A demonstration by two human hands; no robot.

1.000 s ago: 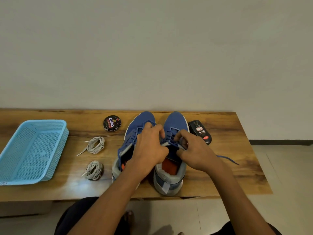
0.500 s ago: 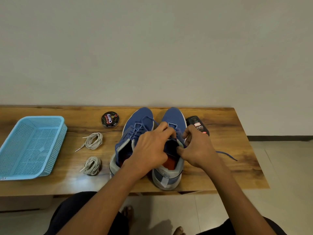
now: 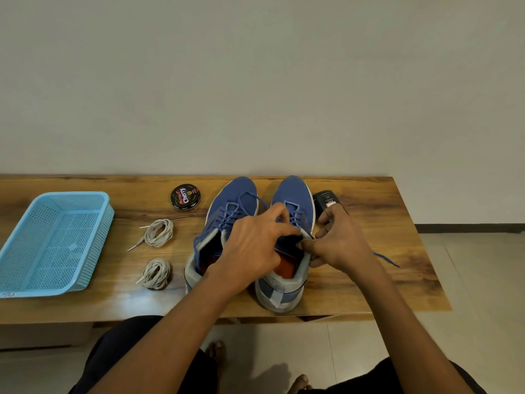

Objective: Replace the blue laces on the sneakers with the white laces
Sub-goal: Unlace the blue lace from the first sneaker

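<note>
We have the two blue sneakers side by side near the middle of the wooden table, toes toward the wall. The right sneaker is the one we work on: our left hand reaches across it, fingers curled and pinching its blue lace up near the eyelets. Our right hand sits at the shoe's outer side, thumb and fingers curled at the collar; we cannot tell whether they grip the lace. A loose lace end trails over the table to the right. The left sneaker is fully laced in blue. Left of the shoes lie two coiled white laces, then a blue basket. A polish tin and a black bottle stand near the toes.
</note>
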